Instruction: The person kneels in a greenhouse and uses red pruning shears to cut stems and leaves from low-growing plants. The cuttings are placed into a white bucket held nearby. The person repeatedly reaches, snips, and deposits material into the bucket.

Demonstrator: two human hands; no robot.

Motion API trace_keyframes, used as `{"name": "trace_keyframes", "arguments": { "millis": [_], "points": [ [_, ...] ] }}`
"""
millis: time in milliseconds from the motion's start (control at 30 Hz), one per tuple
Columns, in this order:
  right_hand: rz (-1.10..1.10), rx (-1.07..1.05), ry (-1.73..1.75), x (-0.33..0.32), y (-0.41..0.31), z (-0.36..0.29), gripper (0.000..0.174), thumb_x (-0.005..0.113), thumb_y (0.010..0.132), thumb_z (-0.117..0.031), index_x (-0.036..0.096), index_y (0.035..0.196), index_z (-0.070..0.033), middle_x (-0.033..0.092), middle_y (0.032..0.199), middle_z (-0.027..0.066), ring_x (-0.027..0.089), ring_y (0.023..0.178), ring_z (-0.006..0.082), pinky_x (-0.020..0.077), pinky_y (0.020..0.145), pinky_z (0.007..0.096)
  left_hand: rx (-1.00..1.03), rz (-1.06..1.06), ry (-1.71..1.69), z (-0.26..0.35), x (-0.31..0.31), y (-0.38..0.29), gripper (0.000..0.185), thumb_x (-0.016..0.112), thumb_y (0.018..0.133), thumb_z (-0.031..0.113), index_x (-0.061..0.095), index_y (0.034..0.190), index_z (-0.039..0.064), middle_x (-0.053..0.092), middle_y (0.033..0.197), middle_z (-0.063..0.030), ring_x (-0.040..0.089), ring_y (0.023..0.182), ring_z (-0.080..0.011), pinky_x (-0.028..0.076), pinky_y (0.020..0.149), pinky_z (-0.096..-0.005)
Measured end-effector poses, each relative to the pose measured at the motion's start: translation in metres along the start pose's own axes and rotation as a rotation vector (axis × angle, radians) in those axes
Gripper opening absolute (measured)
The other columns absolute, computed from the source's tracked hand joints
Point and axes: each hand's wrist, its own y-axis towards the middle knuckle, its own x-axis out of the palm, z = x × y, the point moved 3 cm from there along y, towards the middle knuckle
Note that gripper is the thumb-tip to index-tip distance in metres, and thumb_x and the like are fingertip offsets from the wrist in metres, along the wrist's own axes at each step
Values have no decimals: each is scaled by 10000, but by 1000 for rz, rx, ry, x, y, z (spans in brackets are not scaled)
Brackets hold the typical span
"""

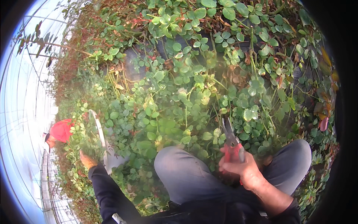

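Note:
My right hand [240, 168] is closed around the red handles of pruning shears [231, 141], whose metal blades stand a little apart and point away from me among rose leaves. Out to the left, my left hand [88, 160] is at a bunch of leafy stems [89, 140]; the leaves hide its fingertips, so its grip cannot be made out. A pale curved rim [99, 131] of a light-coloured container stands just beyond that hand. Low rose bushes [173, 106] with green leaves spread before my bent knees.
Another person in a red top [62, 130] is at the far left, beside the plants. Dark ground sheeting [137, 67] shows between stems. A long leafy shoot [64, 46] juts out at the upper left, against the greenhouse's film and frame [25, 92].

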Motion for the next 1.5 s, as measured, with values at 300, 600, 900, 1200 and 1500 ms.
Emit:
{"name": "trace_keyframes", "arguments": {
  "millis": [300, 600, 900, 1200, 1500],
  "points": [
    [-5, -122, 77, 1, -11, -32, 623, 704, 862, -61, 463, 1417, 85, 683, 1031, 147, 676, 950, 256, 527, 872, 398, -121, -67, 306, 1, -94, 35, 407, 560, 1017, 249, 624, 1267, -66, 687, 1162, -157, 633, 1017, -268, 492, 891, -396],
    [139, -323, 151, 6, -22, -71, 617, 679, 909, -120, 452, 1441, 94, 679, 1081, 164, 686, 969, 276, 549, 906, 416, -64, 123, -1132, 342, -170, 122, 493, 552, 1066, 230, 515, 1448, -79, 663, 1342, -203, 653, 1183, -255, 490, 1052, -369],
    [257, -1009, -7, 11, -34, -180, 513, 607, 976, -105, 479, 1426, 108, 678, 1129, 194, 684, 994, 279, 553, 947, 437, 949, -373, -683, 747, -121, 8, 908, 784, 803, 339, 360, 1599, 237, 329, 1626, -190, 516, 1286, -384, 449, 1047, -499],
    [439, -845, 138, -49, 3, -169, 512, 640, 937, -89, 497, 1400, 75, 679, 1066, 164, 685, 960, 283, 556, 917, 438, 1021, -302, -367, 825, -53, -18, 276, 661, 832, 152, 645, 1106, 128, 666, 1019, -46, 681, 877, -271, 505, 677, -430],
    [342, -711, 208, -73, 16, -169, 475, 632, 946, -85, 517, 1377, 77, 681, 1071, 171, 696, 946, 288, 572, 894, 437, 1061, -437, -626, 752, -116, -18, 303, 688, 779, 105, 648, 1078, 135, 646, 1021, -56, 695, 944, -302, 524, 767, -468]
  ]
}}
